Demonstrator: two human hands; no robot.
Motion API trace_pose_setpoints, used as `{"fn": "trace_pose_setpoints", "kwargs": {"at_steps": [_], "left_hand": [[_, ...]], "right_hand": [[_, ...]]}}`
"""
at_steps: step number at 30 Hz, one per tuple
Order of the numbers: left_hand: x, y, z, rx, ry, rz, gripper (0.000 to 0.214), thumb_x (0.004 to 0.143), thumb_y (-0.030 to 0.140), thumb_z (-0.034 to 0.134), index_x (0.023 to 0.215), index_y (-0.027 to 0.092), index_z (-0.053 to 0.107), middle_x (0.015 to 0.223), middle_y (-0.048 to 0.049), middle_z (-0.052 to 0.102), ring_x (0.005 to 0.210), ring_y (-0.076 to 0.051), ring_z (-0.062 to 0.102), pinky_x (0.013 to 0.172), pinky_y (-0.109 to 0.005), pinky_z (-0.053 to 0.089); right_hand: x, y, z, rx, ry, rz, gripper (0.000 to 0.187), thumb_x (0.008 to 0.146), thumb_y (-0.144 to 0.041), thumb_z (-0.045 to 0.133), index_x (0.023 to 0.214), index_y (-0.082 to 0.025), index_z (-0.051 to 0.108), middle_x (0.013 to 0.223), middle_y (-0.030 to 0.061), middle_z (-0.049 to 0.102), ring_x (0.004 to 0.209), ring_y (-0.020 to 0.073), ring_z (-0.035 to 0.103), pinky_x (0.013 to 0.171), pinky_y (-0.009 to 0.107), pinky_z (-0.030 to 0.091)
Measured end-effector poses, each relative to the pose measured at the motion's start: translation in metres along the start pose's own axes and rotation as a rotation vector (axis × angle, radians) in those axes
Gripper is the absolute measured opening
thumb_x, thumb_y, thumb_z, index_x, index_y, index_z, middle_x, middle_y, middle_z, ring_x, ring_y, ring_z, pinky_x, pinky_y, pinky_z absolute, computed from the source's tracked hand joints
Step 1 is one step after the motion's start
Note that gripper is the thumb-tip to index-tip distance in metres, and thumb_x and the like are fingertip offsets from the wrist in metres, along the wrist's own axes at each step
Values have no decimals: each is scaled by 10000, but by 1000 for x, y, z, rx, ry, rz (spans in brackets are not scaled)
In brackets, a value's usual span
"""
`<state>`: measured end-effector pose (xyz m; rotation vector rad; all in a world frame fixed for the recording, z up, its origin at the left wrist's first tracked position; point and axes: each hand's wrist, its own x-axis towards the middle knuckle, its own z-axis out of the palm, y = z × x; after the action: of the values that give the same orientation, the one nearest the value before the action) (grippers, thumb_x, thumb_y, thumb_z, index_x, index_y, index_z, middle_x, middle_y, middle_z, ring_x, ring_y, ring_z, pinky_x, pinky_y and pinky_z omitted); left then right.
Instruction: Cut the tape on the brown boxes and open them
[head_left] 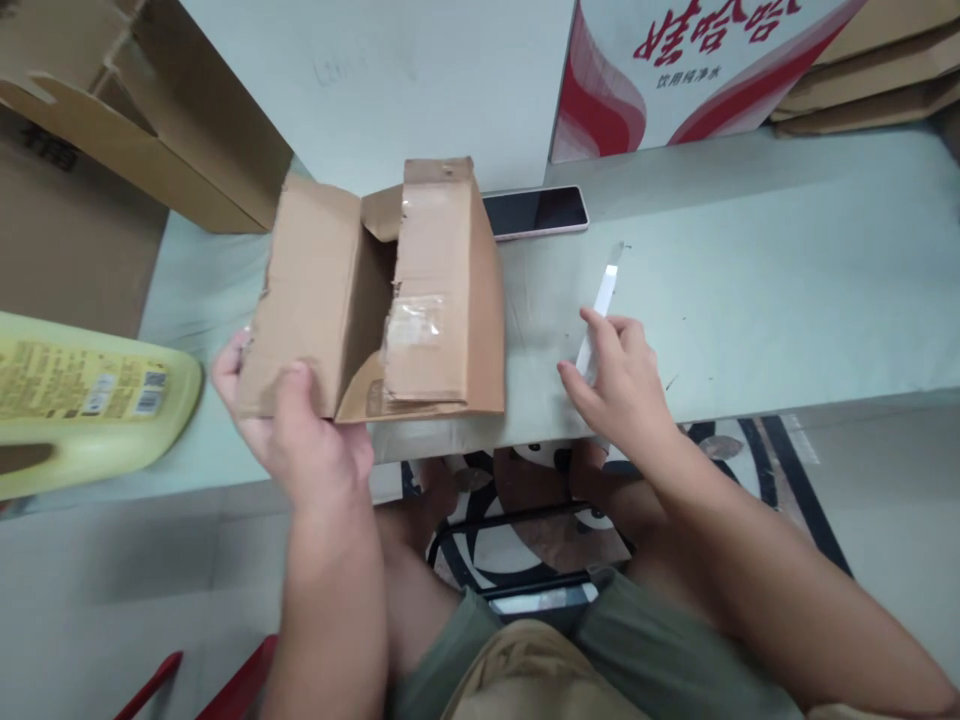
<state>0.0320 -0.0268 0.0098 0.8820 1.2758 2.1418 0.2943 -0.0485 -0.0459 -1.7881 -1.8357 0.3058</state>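
Observation:
A small brown cardboard box (435, 350) with worn edges and clear tape stands near the table's front edge. One of its flaps is folded out to the left, and a dark gap shows the inside. My left hand (307, 430) grips this flap at its lower corner, thumb on top and fingers behind. Right of the box, a white utility knife (604, 290) with its blade out points away from me on the table. Over its near end is my right hand (619, 375), thumb and forefinger apart; its other fingers are partly hidden.
Behind the box lies a phone (544, 212). A yellow jug (169, 400) lies at the left, below a large carton (202, 170). A red-and-white printed box (600, 110) and stacked cardboard (862, 85) stand at the back right. The pale green tabletop (787, 280) ends close to my knees.

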Motion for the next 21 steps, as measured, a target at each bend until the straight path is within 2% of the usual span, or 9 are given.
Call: {"fn": "trace_pose_setpoints", "kwargs": {"at_steps": [4,7,9,12,14,16,18,21], "left_hand": [[11,6,-7,-17,48,-451,342,607,211,751,906,216,586,914,3,710,858,-164,679,732,-279,605],[12,3,-12,22,44,-654,353,550,202,774,863,204,611,870,-14,705,789,-154,673,632,-243,575],[9,-3,-15,91,37,-646,454,494,163,797,910,222,624,874,0,709,725,-143,658,557,-220,520],[6,-12,-22,305,-36,-470,520,432,126,827,920,227,677,956,-5,731,751,-137,665,586,-214,509],[6,-18,-29,463,-142,-357,374,458,179,837,815,189,726,1055,-61,744,949,-190,709,764,-267,575],[8,-24,-37,556,-209,-302,278,509,254,839,758,164,757,1153,-116,739,1178,-269,689,995,-347,563],[10,-30,-44,563,-202,-290,359,565,347,856,853,144,788,1228,-145,721,1277,-315,655,1127,-414,509],[10,-36,-47,471,-144,-291,529,659,438,865,1056,104,759,1307,-166,693,1274,-307,652,1194,-441,465]], "right_hand": [[3,5,5,-247,-113,83,513,921,-370,552,1361,-114,618,1206,256,599,1223,426,554,1066,692,376],[4,3,4,-307,-111,102,443,921,-383,568,1275,-145,688,1409,290,533,1403,501,451,1098,736,311],[3,1,2,-259,-108,49,401,922,-386,563,1225,-177,722,1505,262,505,1502,530,358,1112,753,299],[3,2,1,-116,-120,-61,395,925,-393,536,1204,-198,737,1455,217,589,1524,503,379,1131,735,346],[4,5,2,-18,-101,-126,439,921,-390,530,1267,-188,710,1424,205,624,1517,464,420,1170,698,369],[6,8,1,94,-83,-199,495,922,-380,526,1357,-180,653,1419,192,642,1472,405,500,1226,654,362],[9,11,-1,223,-89,-261,584,929,-403,538,1479,-210,548,1464,169,632,1430,360,554,1251,634,361],[11,9,-5,418,-107,-295,757,933,-498,595,1618,-296,346,1602,136,533,1488,343,508,1239,640,393]]}}
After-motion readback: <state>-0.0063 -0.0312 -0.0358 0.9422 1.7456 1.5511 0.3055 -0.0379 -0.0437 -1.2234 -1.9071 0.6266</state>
